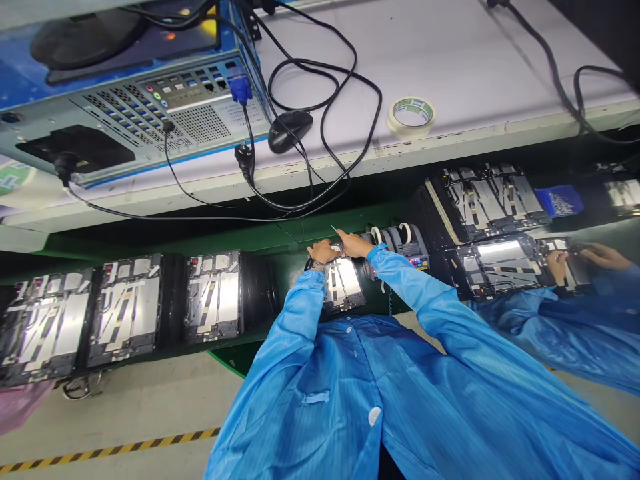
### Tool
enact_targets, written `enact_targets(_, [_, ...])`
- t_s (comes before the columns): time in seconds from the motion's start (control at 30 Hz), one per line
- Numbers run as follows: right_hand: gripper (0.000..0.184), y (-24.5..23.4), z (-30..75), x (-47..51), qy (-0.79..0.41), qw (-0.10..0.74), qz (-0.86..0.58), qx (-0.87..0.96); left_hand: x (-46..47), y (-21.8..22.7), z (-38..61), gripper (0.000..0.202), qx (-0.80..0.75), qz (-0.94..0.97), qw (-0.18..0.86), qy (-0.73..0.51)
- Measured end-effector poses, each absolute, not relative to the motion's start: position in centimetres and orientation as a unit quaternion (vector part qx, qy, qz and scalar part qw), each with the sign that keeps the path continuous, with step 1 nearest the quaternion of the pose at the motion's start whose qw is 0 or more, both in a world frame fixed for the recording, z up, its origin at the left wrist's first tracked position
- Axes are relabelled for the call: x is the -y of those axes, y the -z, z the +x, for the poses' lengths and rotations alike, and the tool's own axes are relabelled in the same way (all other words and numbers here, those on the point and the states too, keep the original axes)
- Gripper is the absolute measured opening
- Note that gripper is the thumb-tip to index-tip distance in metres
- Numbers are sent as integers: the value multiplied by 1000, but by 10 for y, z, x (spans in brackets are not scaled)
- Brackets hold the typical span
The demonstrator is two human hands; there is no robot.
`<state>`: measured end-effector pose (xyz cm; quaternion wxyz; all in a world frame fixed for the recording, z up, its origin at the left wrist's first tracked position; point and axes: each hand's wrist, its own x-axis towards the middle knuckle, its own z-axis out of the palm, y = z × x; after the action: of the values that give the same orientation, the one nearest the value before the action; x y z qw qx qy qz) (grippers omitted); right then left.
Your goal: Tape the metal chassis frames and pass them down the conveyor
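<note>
On the green bench in front of me lies an opened tablet-like device (pixel 343 281), with silver battery panels and dark ribbon cables. My left hand (pixel 323 251) rests at its far end, fingers bent and close together; whatever they pinch is too small to make out. My right hand (pixel 354 245) is beside it over the far right corner, closed on a thin pointed tool (pixel 335 229) whose light tip sticks out to the left. The tool's kind cannot be made out. Just right of the device stands a tape dispenser (pixel 417 248) with white rolls and coloured buttons.
Stacks of similar opened devices (pixel 215 293) line the bench on the left, with more stacks (pixel 493 200) on the right. A co-worker's hands (pixel 603 257) work at far right. Above, a shelf (pixel 450 40) holds a computer (pixel 200 113), a mouse (pixel 290 131), cables and a tape roll (pixel 411 115).
</note>
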<state>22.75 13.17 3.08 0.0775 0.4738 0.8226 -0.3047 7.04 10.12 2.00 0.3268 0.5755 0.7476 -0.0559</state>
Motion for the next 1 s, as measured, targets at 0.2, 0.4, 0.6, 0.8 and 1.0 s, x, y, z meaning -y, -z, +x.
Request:
enact_targets(0.2, [99, -37, 226, -132, 307, 96, 469, -822, -101, -19, 71, 69, -749, 575, 323, 58])
enact_targets(0.4, [106, -40, 221, -130, 293, 113, 470, -825, -101, -18, 71, 69, -747, 578, 322, 59])
enact_targets(0.6, [103, -46, 213, -131, 257, 121, 473, -834, -101, -16, 71, 68, -749, 574, 326, 58])
enact_targets(0.8, [122, -39, 235, -153, 289, 93, 523, -796, -100, -18, 69, 78, -741, 581, 334, 46])
enact_targets(1.0, [94, -28, 258, -138, 308, 2, 594, -743, -101, -19, 68, 70, -745, 574, 337, 47])
